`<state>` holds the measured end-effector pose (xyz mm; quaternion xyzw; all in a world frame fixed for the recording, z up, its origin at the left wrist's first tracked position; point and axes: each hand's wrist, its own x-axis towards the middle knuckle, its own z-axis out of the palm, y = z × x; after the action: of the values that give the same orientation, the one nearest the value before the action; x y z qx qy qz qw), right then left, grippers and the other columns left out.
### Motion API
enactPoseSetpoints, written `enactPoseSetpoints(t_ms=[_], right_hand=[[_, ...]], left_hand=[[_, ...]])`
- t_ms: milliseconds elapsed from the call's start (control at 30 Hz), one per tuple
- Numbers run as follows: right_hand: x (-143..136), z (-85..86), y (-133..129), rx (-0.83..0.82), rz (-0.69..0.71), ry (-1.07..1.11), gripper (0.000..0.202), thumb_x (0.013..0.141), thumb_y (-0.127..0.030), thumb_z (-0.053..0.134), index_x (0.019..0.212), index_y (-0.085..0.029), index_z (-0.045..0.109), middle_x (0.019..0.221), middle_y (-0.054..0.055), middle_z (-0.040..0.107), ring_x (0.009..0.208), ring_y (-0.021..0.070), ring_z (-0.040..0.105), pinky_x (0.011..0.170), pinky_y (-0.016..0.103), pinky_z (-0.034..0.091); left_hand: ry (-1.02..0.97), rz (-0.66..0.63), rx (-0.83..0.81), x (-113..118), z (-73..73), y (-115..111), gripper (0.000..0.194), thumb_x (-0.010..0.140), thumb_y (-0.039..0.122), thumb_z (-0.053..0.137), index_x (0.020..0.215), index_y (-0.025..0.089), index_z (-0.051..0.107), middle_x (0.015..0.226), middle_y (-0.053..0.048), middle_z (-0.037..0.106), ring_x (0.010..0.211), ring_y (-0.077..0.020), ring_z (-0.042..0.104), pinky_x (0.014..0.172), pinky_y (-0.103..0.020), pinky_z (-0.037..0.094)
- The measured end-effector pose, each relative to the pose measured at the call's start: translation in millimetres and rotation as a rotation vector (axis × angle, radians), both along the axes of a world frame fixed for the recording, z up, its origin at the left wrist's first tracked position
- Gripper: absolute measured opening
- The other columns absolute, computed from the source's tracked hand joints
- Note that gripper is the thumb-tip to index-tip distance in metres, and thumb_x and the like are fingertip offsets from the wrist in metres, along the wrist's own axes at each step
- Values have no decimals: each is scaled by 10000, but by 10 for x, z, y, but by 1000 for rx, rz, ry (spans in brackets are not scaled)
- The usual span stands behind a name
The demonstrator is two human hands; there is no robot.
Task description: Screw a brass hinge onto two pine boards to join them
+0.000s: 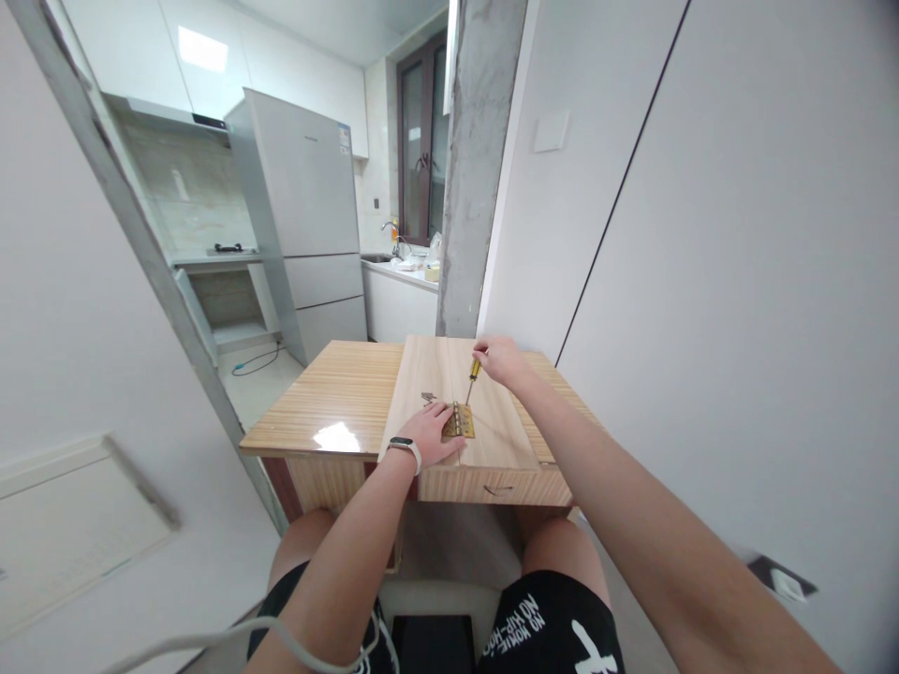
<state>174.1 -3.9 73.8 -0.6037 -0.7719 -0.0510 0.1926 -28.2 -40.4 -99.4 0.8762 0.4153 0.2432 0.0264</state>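
My right hand (pixel 500 360) is closed around the top of a screwdriver (pixel 476 367) with a yellow and black handle. The slim shaft slants down, its tip at the upper right part of a brass hinge (pixel 459 421). That hinge lies spread flat across the seam of two pale wooden boards (pixel 425 365) placed side by side. My left hand (pixel 432 434) rests with fingers spread on the boards and over the hinge's left side, hiding part of it. Just beyond its fingertips is a small cluster of dark pieces (pixel 427 397), probably screws, too small to make out.
The boards lie on a wooden desk (pixel 337 384) with a drawer (pixel 498 487) in front. A white wall (pixel 674 234) stands close on the right. Behind the desk are a grey pillar (pixel 478 187), a fridge (pixel 302 187) and a sink counter (pixel 400 281). A pale cable (pixel 231 629) crosses the lower left.
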Motion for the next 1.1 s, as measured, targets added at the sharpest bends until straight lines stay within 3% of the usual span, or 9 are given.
enactPoseSetpoints(t_ms=[167, 367, 633, 767, 933, 1100], right_hand=[[19, -69, 28, 27, 30, 17, 298, 984, -179, 564, 1203, -224, 761, 1249, 74, 738, 1161, 185, 662, 1036, 249, 439], [45, -31, 49, 1, 38, -18, 279, 964, -163, 583, 1152, -218, 781, 1179, 76, 764, 1089, 189, 688, 983, 250, 459], [19, 25, -27, -3, -23, -44, 237, 987, -315, 598, 1022, -211, 807, 1067, 108, 780, 999, 215, 693, 910, 278, 469], [8, 12, -57, 14, 2, -31, 243, 995, -292, 576, 1022, -219, 807, 1074, 89, 781, 1001, 203, 691, 916, 269, 463], [18, -59, -42, 61, 33, 37, 244, 980, -266, 608, 1152, -217, 772, 1164, 78, 763, 1062, 190, 678, 968, 265, 454], [17, -41, -50, 26, 51, 47, 239, 988, -206, 580, 1114, -215, 784, 1126, 69, 776, 1037, 180, 693, 946, 246, 468]], left_hand=[[-2, 4, -1, 11, -5, 2, 737, 912, 671, 553, 1441, 159, 543, 1486, -148, 527, 1412, -313, 451, 1230, -446, 318], [4, 3, 2, 2, -23, 15, 762, 914, 687, 537, 1452, 148, 534, 1491, -158, 523, 1411, -317, 453, 1232, -455, 310], [11, 3, 5, 0, -17, 16, 765, 916, 691, 529, 1452, 146, 535, 1494, -157, 522, 1417, -317, 449, 1230, -455, 315], [2, 7, -3, 5, -5, 8, 757, 910, 688, 540, 1450, 157, 539, 1498, -153, 520, 1416, -316, 450, 1229, -454, 320], [-7, 7, -13, 12, 15, -10, 736, 911, 673, 549, 1447, 169, 542, 1499, -149, 521, 1416, -317, 447, 1225, -465, 326], [-5, 1, -8, 9, 0, 0, 749, 912, 679, 545, 1451, 159, 538, 1499, -150, 520, 1419, -317, 444, 1232, -460, 316]])
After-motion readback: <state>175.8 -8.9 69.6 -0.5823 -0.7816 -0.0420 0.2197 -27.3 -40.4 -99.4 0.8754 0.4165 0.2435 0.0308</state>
